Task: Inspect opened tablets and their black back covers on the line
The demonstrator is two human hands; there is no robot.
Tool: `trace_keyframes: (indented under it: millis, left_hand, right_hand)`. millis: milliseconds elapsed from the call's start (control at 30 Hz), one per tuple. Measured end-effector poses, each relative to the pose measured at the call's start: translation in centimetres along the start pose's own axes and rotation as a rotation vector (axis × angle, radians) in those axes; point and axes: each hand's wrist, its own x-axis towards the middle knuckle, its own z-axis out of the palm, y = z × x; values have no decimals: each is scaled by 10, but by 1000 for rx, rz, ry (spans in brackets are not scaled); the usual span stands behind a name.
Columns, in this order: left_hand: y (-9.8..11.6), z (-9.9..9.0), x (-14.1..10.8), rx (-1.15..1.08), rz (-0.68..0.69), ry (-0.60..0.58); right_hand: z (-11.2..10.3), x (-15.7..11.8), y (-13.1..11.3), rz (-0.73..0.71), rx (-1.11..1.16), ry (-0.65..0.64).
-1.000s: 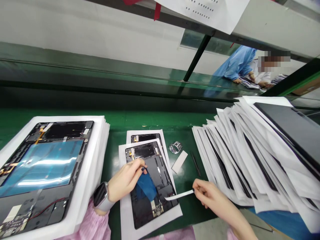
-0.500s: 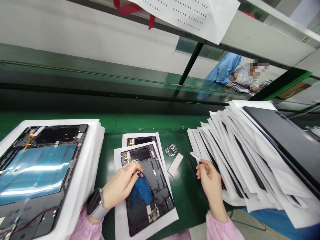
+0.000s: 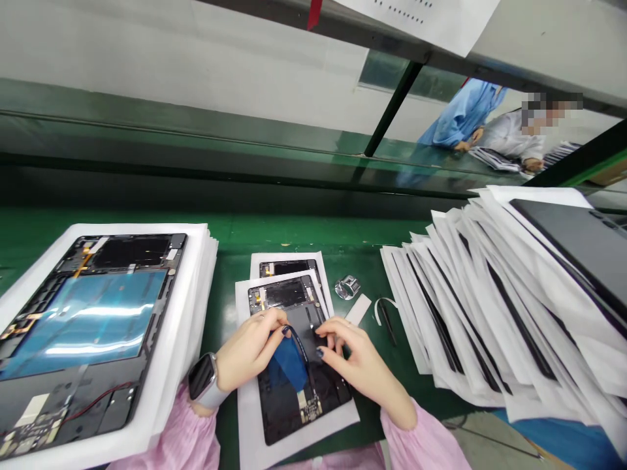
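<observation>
A dark tablet body with its inside exposed lies on a white sheet in front of me. My left hand, with a watch on its wrist, pinches the upper end of a black flat cable that rises from the tablet. Blue film shows beside and under the cable, its upper edge close to my left fingertips. My right hand hovers at the tablet's right side, thumb and forefinger apart, near the cable. Whether its fingertips touch the tablet is hard to see.
Behind lies another open tablet. A clear roll, a pale bar, a thin white strip and a black pen-like tool sit rightward. Paper-layered stacks flank me: an open tablet left, a dark panel right.
My right hand has let go of the white strip, now lying by the black tool, and moved left over the tablet. My left hand keeps its pinch. The view has shifted slightly.
</observation>
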Motion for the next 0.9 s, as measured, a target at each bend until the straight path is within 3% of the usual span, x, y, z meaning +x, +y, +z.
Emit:
trace_keyframes:
  millis: [200,433,667,900]
  left_hand:
    - [2,0,0,27,41,9]
    - [3,-3,3,80,88,-18]
    - [11,-6,-2,219,187,-122]
    - [27,16,-24,476,154,-11]
  right_hand:
    - [16,32,-8,-69,24,-235]
    - [26,39,6,40,21,-119]
    - [25,45,3,10,44,-146]
    - [17,40,4,24,262,-171]
